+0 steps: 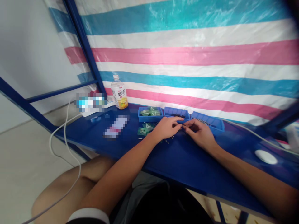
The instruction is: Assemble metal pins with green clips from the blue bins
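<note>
My left hand (165, 127) and my right hand (201, 134) meet at the fingertips just in front of the blue bins. Both are closed in a pinch around something small and dark, too small to name. Behind my left hand stands the middle blue bin (187, 112), holding small dark parts (178, 115). The right blue bin (217, 124) contains silver screw-like pieces (201, 119). In the left blue bin (150, 119) lie green-and-clear packets (150, 111). More green packets (144, 128) and loose screw-like pieces (167, 141) are scattered beside my left wrist, partly hidden by it.
A drink bottle (120, 95) stands at the back left of the blue table (177, 161), near a blurred-out phone-like item (116, 127). A white cable (66, 137) hangs over the left edge. At the right lies a white mouse-like object (265, 156). Blue frame posts (83, 43) rise at the left.
</note>
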`<state>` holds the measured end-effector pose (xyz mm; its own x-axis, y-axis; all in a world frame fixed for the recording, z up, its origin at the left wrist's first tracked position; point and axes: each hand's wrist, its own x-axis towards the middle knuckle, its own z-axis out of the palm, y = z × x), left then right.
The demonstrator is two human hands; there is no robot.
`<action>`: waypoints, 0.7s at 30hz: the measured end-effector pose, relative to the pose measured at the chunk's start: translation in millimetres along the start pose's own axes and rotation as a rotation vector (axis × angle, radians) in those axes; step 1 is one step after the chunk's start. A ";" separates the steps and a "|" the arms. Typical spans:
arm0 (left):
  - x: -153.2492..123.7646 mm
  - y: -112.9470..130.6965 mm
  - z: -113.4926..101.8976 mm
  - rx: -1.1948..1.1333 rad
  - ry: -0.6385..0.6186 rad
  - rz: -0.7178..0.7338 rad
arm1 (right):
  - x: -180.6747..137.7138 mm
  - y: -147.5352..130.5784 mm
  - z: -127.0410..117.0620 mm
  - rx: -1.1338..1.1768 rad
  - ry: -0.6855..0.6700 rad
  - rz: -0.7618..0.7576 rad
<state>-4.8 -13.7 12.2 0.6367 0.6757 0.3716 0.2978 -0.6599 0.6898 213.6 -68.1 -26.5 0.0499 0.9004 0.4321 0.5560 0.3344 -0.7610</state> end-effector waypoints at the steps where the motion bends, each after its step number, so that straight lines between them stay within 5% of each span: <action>1: 0.3 -0.5 0.4 -0.005 0.012 0.009 | 0.2 0.9 0.1 0.013 -0.008 -0.005; 21: 8.1 -22.9 9.8 -0.198 0.164 -0.004 | -2.8 0.5 6.2 0.108 -0.027 -0.039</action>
<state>0.5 3.7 -6.7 0.5073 0.7328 0.4536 0.1447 -0.5913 0.7934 208.6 -68.7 -31.1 0.0063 0.8927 0.4505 0.4642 0.3964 -0.7920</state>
